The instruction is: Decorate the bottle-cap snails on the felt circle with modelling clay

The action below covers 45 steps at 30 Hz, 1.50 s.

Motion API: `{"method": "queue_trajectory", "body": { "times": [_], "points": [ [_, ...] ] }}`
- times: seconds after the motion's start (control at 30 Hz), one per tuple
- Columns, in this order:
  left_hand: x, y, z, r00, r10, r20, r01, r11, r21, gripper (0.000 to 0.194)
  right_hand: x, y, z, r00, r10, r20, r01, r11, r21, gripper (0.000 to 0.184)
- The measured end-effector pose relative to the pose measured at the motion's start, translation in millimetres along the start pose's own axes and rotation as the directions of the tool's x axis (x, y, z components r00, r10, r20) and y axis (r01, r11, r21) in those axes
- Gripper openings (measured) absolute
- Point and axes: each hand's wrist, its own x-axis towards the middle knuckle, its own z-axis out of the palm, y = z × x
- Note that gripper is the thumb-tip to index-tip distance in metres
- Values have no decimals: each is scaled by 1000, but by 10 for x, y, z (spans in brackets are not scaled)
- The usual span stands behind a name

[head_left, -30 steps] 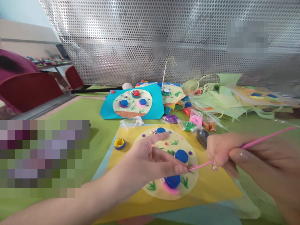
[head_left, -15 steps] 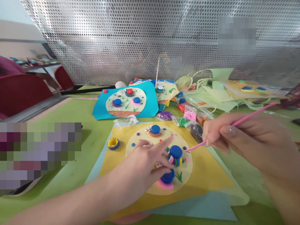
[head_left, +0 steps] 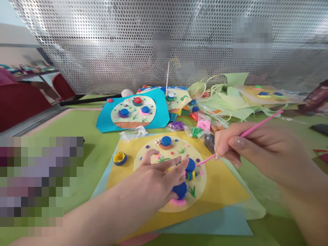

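Note:
My right hand (head_left: 253, 147) grips a thin pink stick (head_left: 263, 122) like a pen. The stick's lower tip is at the right edge of a blue bottle cap (head_left: 190, 164) with striped clay below it. My left hand (head_left: 156, 179) lies over the cream paper circle (head_left: 164, 206) with its fingers spread, the fingertips at that cap's left side. Partly under its thumb side is a second blue cap (head_left: 181, 190) above pink clay (head_left: 178, 202). Farther up the circle sits a third blue cap (head_left: 166, 140) on brown clay. Green clay grass (head_left: 192, 192) and small coloured dots surround them.
The circle lies on yellow paper (head_left: 220, 196) over light-blue sheets. A cap with yellow clay (head_left: 120, 158) stands at left. Behind are a turquoise card (head_left: 104, 119), bagged clay (head_left: 203, 123) and pale green paper strips (head_left: 225, 99). A perforated metal panel (head_left: 123, 41) rises at the back.
My left hand's fingers have shifted; the index finger no longer points up past the middle cap, and fingertips now rest beside it. The pink stick stays at that cap's right side. The view has shifted slightly.

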Motion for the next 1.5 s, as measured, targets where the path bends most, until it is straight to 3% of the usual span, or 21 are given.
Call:
{"method": "queue_trajectory", "body": {
  "times": [0.07, 0.13, 0.3, 0.53, 0.67, 0.77, 0.97, 1.27, 1.37, 1.5],
  "points": [
    [-18, -14, -3, 988, 135, 79, -152, 948, 280, 53, -6, 0, -1, 1000, 9, 5, -9, 1000, 9, 24],
    [-19, -28, 11, 976, 189, 105, -216, 837, 502, 51, -16, -1, -1, 1000, 18, 9, -19, 1000, 20, 24],
    [33, 6, 46, 995, 92, 37, -95, 779, 620, 49, -23, -2, 11, 999, 37, 24, -38, 998, 59, 23],
    [46, 61, 6, 970, 168, -174, -50, 844, 534, 42, -14, -20, 35, 998, 56, 35, -59, 994, 97, 23],
    [-16, 61, 43, 931, 189, -311, -36, 898, 438, 61, -2, -1, 99, 993, 85, 84, -96, 985, 140, 24],
    [-41, 57, 72, 926, 181, -330, -60, 937, 345, 70, 12, 30, 182, 980, 142, 139, -168, 966, 198, 27],
    [16, 78, 84, 897, 208, -389, -122, 964, 235, 63, -4, 51, 291, 955, 204, 215, -252, 942, 224, 31],
    [-13, 132, 93, 910, 152, -386, -76, 976, 206, 58, -36, 103, 282, 971, 201, 126, -221, 960, 171, 30],
    [-1, 120, 76, 902, 154, -402, -94, 982, 163, 60, -32, 137, 236, 970, 189, 155, -208, 971, 120, 30],
    [16, 132, 36, 902, 115, -416, -97, 993, 64, 58, -12, 135, 171, 972, 220, 82, -225, 972, 61, 31]
  ]
}}
